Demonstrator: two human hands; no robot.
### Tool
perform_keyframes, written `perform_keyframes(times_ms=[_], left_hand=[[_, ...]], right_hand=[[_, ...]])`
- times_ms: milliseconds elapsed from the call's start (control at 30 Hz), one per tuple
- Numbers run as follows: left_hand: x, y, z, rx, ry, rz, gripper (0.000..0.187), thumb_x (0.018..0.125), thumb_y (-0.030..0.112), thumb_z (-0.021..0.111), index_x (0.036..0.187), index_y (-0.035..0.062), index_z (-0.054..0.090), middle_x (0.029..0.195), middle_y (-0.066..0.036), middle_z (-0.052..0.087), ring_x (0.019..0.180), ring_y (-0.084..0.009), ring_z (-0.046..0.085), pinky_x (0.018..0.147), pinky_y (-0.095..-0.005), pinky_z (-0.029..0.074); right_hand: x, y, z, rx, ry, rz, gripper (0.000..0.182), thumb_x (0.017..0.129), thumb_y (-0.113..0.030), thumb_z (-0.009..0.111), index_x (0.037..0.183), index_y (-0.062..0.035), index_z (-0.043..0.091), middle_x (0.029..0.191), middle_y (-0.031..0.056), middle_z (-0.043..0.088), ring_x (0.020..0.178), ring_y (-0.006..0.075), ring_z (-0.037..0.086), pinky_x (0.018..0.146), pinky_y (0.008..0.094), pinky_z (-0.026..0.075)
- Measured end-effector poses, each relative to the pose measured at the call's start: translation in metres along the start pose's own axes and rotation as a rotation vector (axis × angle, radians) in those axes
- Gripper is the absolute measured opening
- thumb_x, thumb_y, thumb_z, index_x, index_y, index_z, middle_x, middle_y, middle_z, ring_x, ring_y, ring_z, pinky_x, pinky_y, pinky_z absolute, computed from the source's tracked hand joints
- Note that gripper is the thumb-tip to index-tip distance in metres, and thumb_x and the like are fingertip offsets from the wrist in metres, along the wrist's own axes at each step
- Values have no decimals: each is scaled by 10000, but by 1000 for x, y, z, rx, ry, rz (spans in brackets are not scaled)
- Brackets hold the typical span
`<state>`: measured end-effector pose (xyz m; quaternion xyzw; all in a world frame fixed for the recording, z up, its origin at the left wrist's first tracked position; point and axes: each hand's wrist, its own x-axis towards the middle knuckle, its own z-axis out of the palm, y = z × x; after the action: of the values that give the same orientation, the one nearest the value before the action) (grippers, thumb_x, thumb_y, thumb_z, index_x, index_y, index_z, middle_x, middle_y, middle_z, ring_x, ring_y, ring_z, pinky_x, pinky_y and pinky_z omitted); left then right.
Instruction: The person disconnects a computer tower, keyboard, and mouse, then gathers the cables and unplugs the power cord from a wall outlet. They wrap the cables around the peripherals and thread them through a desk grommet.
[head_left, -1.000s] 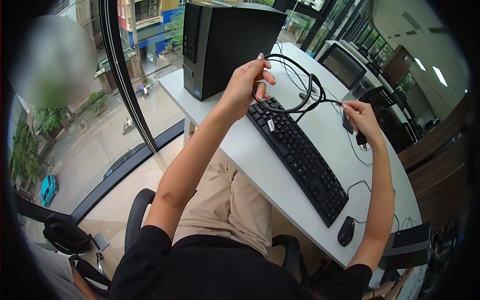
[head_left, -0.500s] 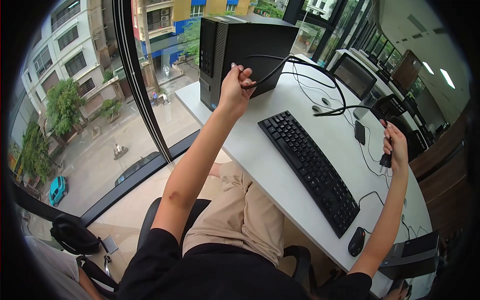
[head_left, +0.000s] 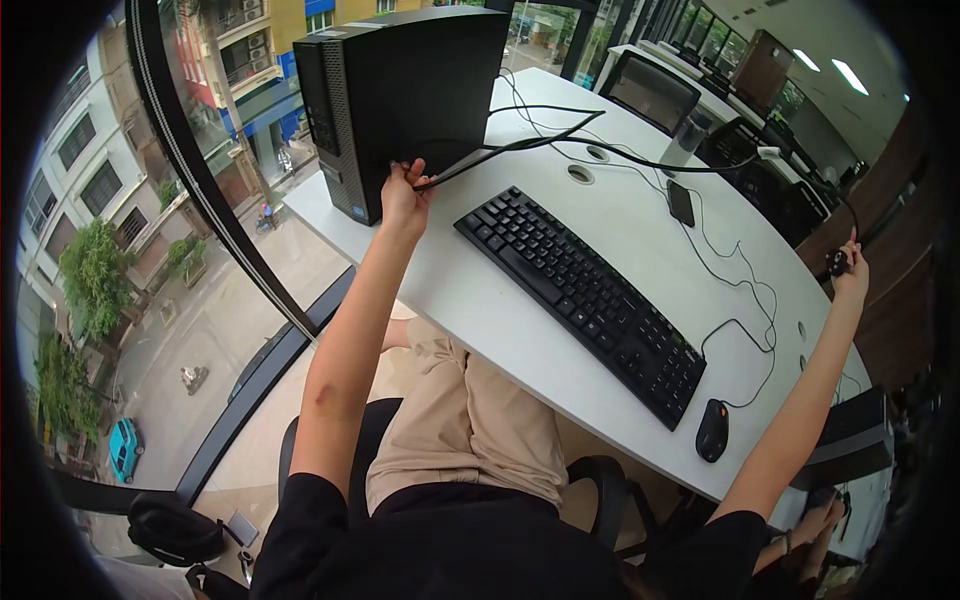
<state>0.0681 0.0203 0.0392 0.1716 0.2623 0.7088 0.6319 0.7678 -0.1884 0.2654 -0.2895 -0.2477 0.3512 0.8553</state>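
My left hand (head_left: 407, 197) is pinched on a black power cable (head_left: 650, 164), low in front of the black computer tower's (head_left: 420, 100) side panel. Across the desk the cable runs to the right, past a small white piece (head_left: 768, 153) that looks like a tag. My right hand (head_left: 850, 272), stretched out beyond the right desk edge, is closed around the cable's black plug (head_left: 837, 262). Below the cable lies a black keyboard (head_left: 590, 300), slanting across the desk. A black mouse (head_left: 712, 431) rests beside its near right end.
A dark phone (head_left: 680, 203) with thin wires lies on the white desk (head_left: 450, 290), near a clear bottle (head_left: 687, 138) and round cable holes (head_left: 580, 175). Another black tower (head_left: 850, 440) stands at lower right, near another person's hands (head_left: 815, 520). Tall windows are on the left.
My right hand has moved outward to the right with the plug, drawing the looped cable out straighter. My left hand has come lower on the tower's side, still on the cable. The view has shifted.
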Motion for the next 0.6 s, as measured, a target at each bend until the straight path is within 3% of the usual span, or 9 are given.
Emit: perform_keyframes(times_ms=[33, 133, 233, 267, 367, 400, 500, 533, 600], left_hand=[[-2, -5, -4, 54, -25, -17, 301, 1024, 354, 303, 883, 141, 462, 861, -8, 658, 652, -137, 554, 746, -328, 469], [-23, -18, 20, 275, -45, -158, 259, 1017, 323, 323, 907, 141, 470, 891, -8, 660, 716, -136, 589, 725, -317, 466], [-4, -33, 31, 604, -227, -294, 200, 993, 279, 353, 914, 138, 470, 908, -15, 659, 773, -147, 615, 720, -311, 467], [-4, -38, 43, 715, -257, -291, 188, 963, 243, 370, 1008, 117, 503, 930, -28, 665, 769, -146, 625, 684, -287, 474], [0, -52, 71, 948, -439, -278, 267, 957, 238, 371, 1138, 93, 505, 945, -38, 671, 753, -137, 624, 638, -253, 475], [12, -64, 75, 973, -544, -293, 355, 936, 184, 389, 1264, 66, 453, 937, -68, 686, 729, -139, 638, 612, -253, 495], [-3, -85, 99, 1146, -674, -195, 387, 908, 116, 405, 1291, 60, 422, 913, -103, 695, 688, -159, 654, 611, -284, 525], [-3, -94, 105, 1184, -720, -167, 440, 883, 71, 426, 1322, 69, 388, 897, -128, 701, 647, -181, 664, 593, -299, 539], [0, -114, 116, 1262, -782, -136, 427, 870, 116, 497, 1290, 70, 434, 868, -116, 705, 657, -194, 671, 607, -302, 538]], right_hand=[[5, -10, -10, 96, 64, -5, 294, 1009, -126, 350, 1219, 24, 491, 672, 20, 409, 505, 101, 318, 471, 236, 327], [46, -33, -69, 210, -232, 8, 261, 995, -86, 352, 1158, 28, 522, 672, 35, 473, 541, 121, 445, 552, 238, 446], [52, -38, -59, 183, 101, -64, 212, 972, -47, 372, 1094, 24, 530, 810, 94, 574, 742, 194, 596, 801, 347, 508], [57, -40, -54, 174, 207, -87, 197, 964, -34, 378, 1073, 22, 533, 856, 114, 607, 809, 219, 646, 883, 384, 529], [92, -65, -65, 184, 124, -118, 179, 976, -58, 358, 1013, 11, 519, 808, 102, 563, 719, 194, 602, 763, 366, 540], [81, -64, -46, 179, 83, -139, 193, 987, -87, 344, 993, 6, 513, 777, 85, 513, 689, 181, 543, 724, 341, 496], [-1, -15, 59, 165, -129, -211, 268, 1018, -176, 302, 933, -10, 494, 684, 34, 362, 599, 142, 367, 607, 268, 365], [-5, -11, 78, 161, -124, -256, 263, 1017, -178, 315, 935, -4, 493, 681, 29, 339, 610, 142, 350, 625, 260, 352], [2, -16, 91, 204, -448, -149, 250, 1013, -168, 325, 933, -1, 492, 679, 28, 332, 610, 139, 348, 617, 263, 351]])
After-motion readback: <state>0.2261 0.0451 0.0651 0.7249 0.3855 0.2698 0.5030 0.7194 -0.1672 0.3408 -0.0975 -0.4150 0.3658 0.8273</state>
